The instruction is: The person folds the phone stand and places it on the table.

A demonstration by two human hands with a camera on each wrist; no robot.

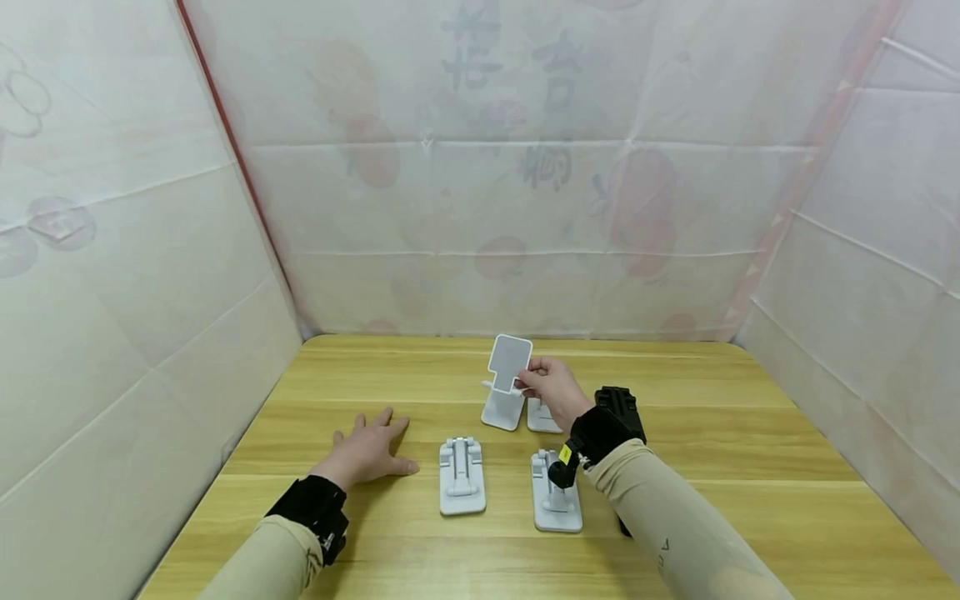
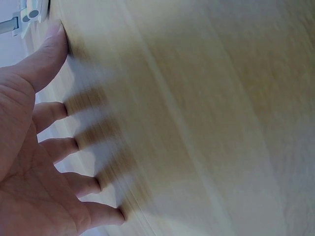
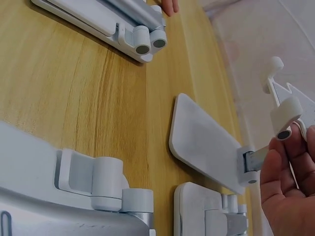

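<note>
An unfolded white phone stand [image 1: 501, 412] has its base on the table, with its grey-faced upper plate [image 1: 510, 357] raised. My right hand [image 1: 553, 388] pinches that plate by its right edge; in the right wrist view the fingers curl at the plate beside its small lip [image 3: 287, 115]. My left hand [image 1: 366, 451] rests on the table with spread fingers, fingertips touching the wood in the left wrist view. Right of it lies a folded phone stand [image 1: 462, 479]. Another folded stand [image 1: 557, 500] lies under my right wrist, and a third [image 1: 543, 417] is partly hidden behind my right hand.
The wooden table [image 1: 420, 367] ends at pale printed sheets [image 1: 465, 208] at the back and on both sides. Each wrist wears a black strap [image 1: 309, 510] with a device. A dark object beside my right forearm is mostly hidden.
</note>
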